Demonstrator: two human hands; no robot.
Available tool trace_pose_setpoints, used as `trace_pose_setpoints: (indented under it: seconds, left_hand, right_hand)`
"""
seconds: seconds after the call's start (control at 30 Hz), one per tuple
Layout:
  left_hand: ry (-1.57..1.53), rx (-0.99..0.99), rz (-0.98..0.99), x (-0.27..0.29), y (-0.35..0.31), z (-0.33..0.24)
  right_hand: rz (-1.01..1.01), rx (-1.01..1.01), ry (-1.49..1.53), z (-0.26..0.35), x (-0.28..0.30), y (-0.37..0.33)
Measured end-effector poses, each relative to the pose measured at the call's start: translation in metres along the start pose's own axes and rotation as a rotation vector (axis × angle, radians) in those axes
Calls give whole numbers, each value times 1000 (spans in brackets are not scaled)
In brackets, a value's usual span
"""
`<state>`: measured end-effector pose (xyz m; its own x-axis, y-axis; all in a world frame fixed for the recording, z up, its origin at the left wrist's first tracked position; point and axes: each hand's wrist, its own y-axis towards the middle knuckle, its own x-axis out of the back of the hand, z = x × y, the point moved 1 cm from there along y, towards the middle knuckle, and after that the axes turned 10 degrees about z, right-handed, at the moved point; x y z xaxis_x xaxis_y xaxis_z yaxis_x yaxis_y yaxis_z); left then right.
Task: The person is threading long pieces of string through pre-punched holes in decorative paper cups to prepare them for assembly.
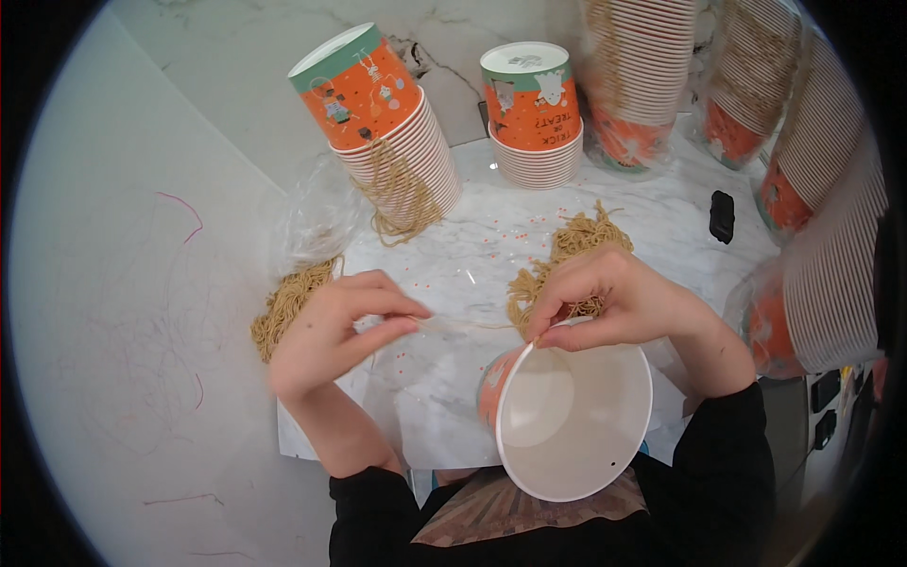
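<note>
One tan string (pixel 463 324): center frame, pinched by left hand (pixel 331 326), stretched toward right hand (pixel 619 298)
White-lined cup (pixel 567 416): lower center, tilted, rim pinched by right hand
Yarn bundle (pixel 590 234): partly behind right hand
Cup stacks (pixel 534 132): top, upper right

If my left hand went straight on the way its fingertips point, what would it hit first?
Past the thin strand it pinches, your left hand would probably meet your right hand at the tub's rim. Depth is unclear; it might brush the tan yarn heap first.

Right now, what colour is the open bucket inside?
The bucket's inside is white, clearest in the head view.
</note>
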<state>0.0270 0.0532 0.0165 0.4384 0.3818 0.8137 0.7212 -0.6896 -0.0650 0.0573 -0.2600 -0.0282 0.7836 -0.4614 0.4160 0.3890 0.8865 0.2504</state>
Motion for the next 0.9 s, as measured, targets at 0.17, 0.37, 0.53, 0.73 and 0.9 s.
trace_pose_setpoints:
  seconds: [0.17, 0.37, 0.53, 0.73, 0.9]
  left_hand:
    - [-141, -208, 32, -51, 52, -11]
    - [-540, -144, 177, -62, 66, -14]
    - [-547, -14, 70, -55, 61, -10]
    - [-350, 21, 14, -43, 55, -10]
    - [-349, 66, -29, -47, 60, -12]
  right_hand:
    - [-4, -12, -49, -4, -1, 0]
    - [-20, 6, -136, -5, -2, 2]
    - [-43, -46, -212, -11, 0, 5]
    - [-71, -62, -318, -19, -2, 8]
    - [-143, 19, -314, -19, -5, 10]
